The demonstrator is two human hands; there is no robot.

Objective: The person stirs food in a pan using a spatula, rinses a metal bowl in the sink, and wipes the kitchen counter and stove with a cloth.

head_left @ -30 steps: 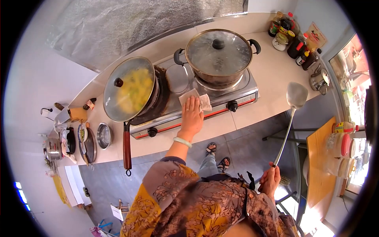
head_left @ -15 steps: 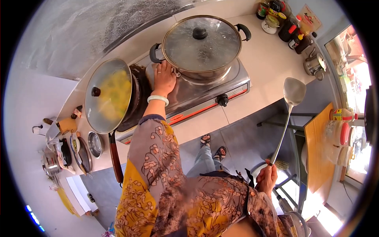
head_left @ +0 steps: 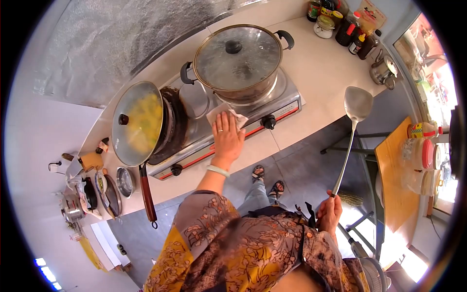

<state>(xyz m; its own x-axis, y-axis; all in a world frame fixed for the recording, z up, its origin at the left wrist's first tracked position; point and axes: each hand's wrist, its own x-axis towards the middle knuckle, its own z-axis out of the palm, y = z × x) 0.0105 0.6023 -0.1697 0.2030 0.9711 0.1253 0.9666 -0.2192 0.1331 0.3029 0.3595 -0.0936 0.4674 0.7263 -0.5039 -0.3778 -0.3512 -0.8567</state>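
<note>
My left hand (head_left: 227, 137) presses a folded pale cloth (head_left: 226, 115) against the steel top of the gas stove (head_left: 197, 127). Its fingers lie over the cloth, and their undersides are hidden. Just behind it stands a large steel pot (head_left: 243, 92) with a glass lid (head_left: 241, 61) and black side handles. On the left burner is a pan (head_left: 147, 210) with a long wooden handle; yellow food shows through its lid (head_left: 138, 124). Off to the right, my right hand (head_left: 330, 212) is closed around the handle of a metal wok spatula (head_left: 358, 104), its blade raised.
Sauce bottles and jars (head_left: 346, 31) line the counter's back right, near a small steel pitcher (head_left: 383, 70). A metal bowl (head_left: 125, 181) sits left of the pan handle. A wooden table (head_left: 396, 187) with plastic jars (head_left: 417, 153) stands at the right.
My left hand has moved from beside the pot's left handle toward the stove's front edge, taking the cloth along. My right hand keeps the spatula nearly where it was.
</note>
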